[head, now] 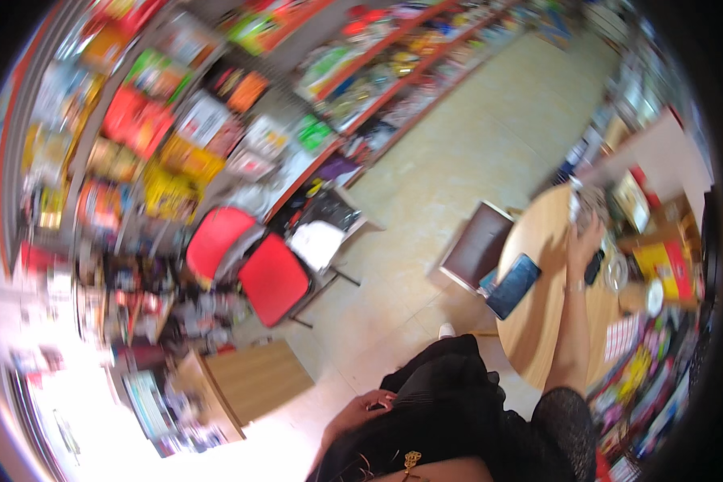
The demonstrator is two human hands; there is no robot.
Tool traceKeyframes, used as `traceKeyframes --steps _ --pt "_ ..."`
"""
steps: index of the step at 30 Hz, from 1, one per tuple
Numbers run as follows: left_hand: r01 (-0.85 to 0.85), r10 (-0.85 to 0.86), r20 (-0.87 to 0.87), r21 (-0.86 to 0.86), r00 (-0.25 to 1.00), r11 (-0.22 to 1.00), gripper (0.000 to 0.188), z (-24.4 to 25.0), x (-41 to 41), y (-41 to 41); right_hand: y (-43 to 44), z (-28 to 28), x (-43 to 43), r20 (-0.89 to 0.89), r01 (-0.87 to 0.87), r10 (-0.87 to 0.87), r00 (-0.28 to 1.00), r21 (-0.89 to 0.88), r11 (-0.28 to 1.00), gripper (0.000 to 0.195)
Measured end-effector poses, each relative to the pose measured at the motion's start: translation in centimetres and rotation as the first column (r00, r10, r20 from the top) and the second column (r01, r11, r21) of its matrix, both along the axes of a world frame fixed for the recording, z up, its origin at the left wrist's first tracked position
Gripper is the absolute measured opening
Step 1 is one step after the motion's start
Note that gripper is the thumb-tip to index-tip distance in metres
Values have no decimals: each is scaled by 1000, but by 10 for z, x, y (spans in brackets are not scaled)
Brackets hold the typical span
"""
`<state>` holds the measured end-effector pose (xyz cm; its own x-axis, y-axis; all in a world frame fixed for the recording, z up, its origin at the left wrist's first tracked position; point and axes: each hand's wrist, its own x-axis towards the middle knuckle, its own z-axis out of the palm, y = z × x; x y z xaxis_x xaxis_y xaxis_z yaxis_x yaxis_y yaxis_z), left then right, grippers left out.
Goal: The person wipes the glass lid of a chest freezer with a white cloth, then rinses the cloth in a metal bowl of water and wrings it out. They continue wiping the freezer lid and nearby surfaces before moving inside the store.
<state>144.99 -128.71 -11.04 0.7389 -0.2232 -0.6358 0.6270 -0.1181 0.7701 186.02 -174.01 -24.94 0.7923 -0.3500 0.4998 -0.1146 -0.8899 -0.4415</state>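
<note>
My right hand (585,241) reaches across a round wooden table (533,337) and touches a greyish patterned item (591,205) at its far edge; blur hides whether the fingers grip it. Near that wrist lie a small black object (594,268) and a clear round glass or jar (616,271). A dark smartphone (514,287) rests at the table's left edge. My left hand (367,413) is low in front of my body against black clothing (440,397), its fingers curled; whether it holds the cloth is unclear.
A brown-topped stool (477,246) stands beside the table. Red chairs (274,280) are at the left, before shelves of packaged goods (138,120). A wooden cabinet (259,376) stands at lower left. Boxes (666,268) crowd the table's right side. Tiled floor (434,181) runs between the shelves.
</note>
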Motion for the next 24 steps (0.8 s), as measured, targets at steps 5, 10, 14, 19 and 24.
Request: traceKeyframes --steps 5,10,14,19,24 --pt "-7 17 152 -71 988 997 12 46 3 -2 149 33 -154 -135 -485 950 281 834 262 17" --pt "-25 26 70 -19 997 1000 25 69 -43 6 263 146 -263 174 -237 710 -682 866 -440 13" --pt "-74 60 135 102 989 992 28 73 -95 11 290 170 -292 50 -262 627 -777 880 -395 17" --pt "-288 251 297 91 922 953 29 76 -147 10 315 187 -318 -155 -374 498 -854 847 -377 18" --pt "-378 291 436 125 851 917 28 74 -182 13 336 206 -337 -358 -444 306 -882 849 -288 35"
